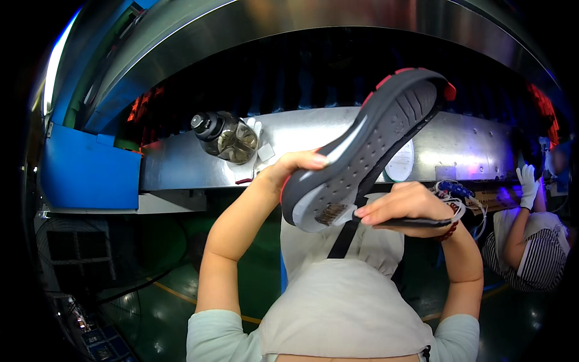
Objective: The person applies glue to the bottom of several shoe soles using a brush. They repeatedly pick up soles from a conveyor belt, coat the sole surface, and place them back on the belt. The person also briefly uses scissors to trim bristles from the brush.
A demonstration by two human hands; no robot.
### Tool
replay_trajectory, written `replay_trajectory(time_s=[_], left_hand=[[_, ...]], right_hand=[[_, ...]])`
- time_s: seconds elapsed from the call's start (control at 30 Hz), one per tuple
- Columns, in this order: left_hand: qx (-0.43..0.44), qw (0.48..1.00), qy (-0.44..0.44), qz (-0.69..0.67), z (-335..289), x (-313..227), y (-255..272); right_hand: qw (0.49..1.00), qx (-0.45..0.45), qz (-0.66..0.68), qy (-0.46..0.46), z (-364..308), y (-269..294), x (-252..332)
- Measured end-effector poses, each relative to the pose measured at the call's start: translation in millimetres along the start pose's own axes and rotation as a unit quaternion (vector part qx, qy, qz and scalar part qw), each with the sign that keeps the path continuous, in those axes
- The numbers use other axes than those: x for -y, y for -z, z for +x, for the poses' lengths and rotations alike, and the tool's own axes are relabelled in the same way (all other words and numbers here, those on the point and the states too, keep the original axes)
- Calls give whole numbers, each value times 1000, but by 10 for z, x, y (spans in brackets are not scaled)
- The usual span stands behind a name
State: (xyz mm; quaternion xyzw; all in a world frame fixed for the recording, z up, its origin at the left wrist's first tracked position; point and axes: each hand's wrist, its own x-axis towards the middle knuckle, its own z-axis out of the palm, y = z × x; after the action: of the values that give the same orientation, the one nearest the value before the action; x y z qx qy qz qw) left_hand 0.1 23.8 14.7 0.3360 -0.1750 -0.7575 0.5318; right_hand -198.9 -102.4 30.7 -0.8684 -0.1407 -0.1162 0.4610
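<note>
A grey and black shoe sole (pixel 375 143) with red edge pieces is tilted up in front of me, its studded inner face turned toward me. My left hand (pixel 291 168) is closed on the sole's left edge near the heel, thumb on the pale side wall. My right hand (pixel 405 208) grips a brush (pixel 416 222) with a long dark handle, and its tip meets the heel area. A pale wet-looking patch shows there beside a dark printed mark. The fingers under the sole are hidden.
On the metal bench (pixel 461 142) stand a dark clear bottle (pixel 232 140), a small white block (pixel 265 152) and a round white dish (pixel 400 164) partly behind the sole. A blue box (pixel 90 172) is at left; a co-worker's gloved hand (pixel 528 186) at right.
</note>
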Motion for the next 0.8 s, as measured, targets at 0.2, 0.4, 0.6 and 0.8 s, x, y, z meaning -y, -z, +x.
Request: replay_trajectory(time_s=[0.2, 0.4, 0.6, 0.8], left_hand=[[-49, 997, 65, 15, -57, -26, 84], [-79, 997, 21, 3, -57, 19, 4], [-11, 996, 25, -82, -54, 22, 224], [-93, 995, 13, -43, -187, 35, 314]], right_hand=[[999, -25, -23, 28, -42, 51, 82], [975, 88, -197, 55, -78, 13, 120], [979, -32, -196, 49, -108, 27, 9], [984, 16, -163, 70, -152, 57, 132]])
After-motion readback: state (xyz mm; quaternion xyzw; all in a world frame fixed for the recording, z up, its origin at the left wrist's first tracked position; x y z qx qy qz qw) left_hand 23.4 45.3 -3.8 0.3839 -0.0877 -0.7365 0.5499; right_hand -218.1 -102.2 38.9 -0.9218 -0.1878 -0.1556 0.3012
